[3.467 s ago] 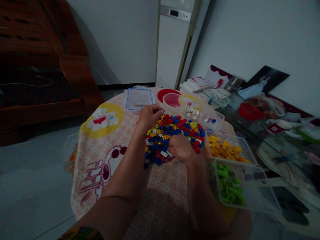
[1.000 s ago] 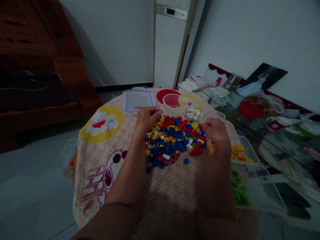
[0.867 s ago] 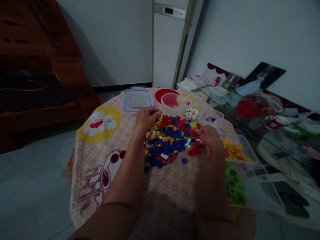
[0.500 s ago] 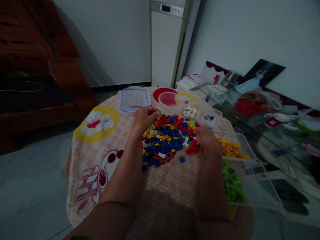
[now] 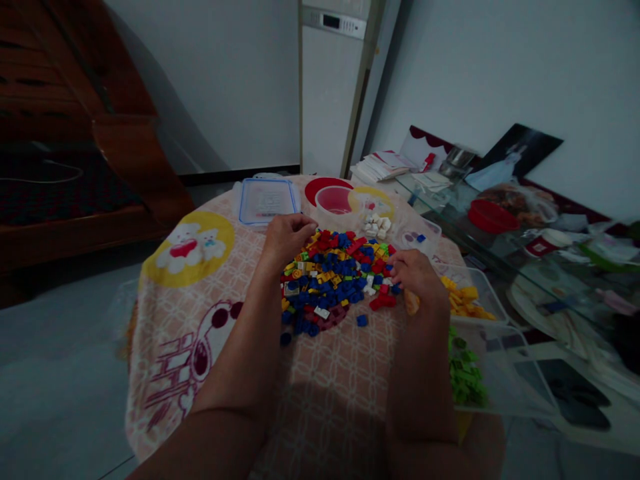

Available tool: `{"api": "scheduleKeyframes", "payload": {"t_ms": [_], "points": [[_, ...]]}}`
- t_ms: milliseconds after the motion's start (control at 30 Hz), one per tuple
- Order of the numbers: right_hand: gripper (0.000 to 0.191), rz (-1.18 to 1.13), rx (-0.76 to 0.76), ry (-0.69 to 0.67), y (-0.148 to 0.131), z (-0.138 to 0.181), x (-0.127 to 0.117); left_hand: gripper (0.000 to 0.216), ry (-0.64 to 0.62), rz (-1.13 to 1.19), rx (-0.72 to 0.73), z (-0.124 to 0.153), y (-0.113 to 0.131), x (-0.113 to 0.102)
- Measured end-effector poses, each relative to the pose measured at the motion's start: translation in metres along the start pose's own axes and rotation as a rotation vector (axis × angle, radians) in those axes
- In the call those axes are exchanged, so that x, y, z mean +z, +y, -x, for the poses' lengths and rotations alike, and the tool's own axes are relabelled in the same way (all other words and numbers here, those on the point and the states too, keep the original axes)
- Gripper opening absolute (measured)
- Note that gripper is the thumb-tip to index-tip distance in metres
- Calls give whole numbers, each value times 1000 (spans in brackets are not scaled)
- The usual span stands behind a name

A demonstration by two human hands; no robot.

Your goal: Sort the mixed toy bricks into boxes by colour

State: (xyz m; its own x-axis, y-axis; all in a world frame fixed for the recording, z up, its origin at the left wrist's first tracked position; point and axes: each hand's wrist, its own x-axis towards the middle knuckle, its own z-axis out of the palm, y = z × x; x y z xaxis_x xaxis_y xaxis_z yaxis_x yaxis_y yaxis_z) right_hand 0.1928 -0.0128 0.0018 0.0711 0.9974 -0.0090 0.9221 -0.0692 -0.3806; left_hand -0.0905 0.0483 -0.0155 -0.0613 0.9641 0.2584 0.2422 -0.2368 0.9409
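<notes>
A mixed heap of toy building bricks (image 5: 340, 277), mostly blue, red and yellow, lies on the patterned tablecloth (image 5: 330, 380). At the heap's far left edge is my left hand (image 5: 287, 240), thumb and fingers pinched together; whatever they hold is too small to make out. My right hand (image 5: 417, 277) is at the right edge, its fingers bent and drawn together beside red bricks (image 5: 383, 302). Anything between those fingertips is hidden. One blue brick (image 5: 362, 321) lies apart, nearer to me.
To the right stand clear boxes with yellow bricks (image 5: 465, 299) and green bricks (image 5: 467, 373). White bricks (image 5: 377, 227) and a clear tray (image 5: 427, 243) with a blue brick are behind the heap. Farther back are a blue-rimmed lid (image 5: 267, 200) and a round tub (image 5: 337, 201). A cluttered glass table (image 5: 450, 213) adjoins.
My right hand has shifted slightly right, its fingers more drawn together at the heap's edge. My left hand keeps its pinch in nearly the same place. The view has turned slightly.
</notes>
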Motion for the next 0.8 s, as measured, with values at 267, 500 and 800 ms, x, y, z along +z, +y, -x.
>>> {"api": "scheduleKeyframes", "payload": {"t_ms": [267, 500, 800], "points": [[32, 103, 85, -114, -7, -4, 4, 27, 7, 6, -5, 0, -1, 0], [38, 104, 39, -14, -2, 1, -4, 29, 2, -7, -36, 0, -1, 1], [35, 105, 51, -151, -11, -2, 2, 29, -1, 19, -59, 2, 2, -1]]}}
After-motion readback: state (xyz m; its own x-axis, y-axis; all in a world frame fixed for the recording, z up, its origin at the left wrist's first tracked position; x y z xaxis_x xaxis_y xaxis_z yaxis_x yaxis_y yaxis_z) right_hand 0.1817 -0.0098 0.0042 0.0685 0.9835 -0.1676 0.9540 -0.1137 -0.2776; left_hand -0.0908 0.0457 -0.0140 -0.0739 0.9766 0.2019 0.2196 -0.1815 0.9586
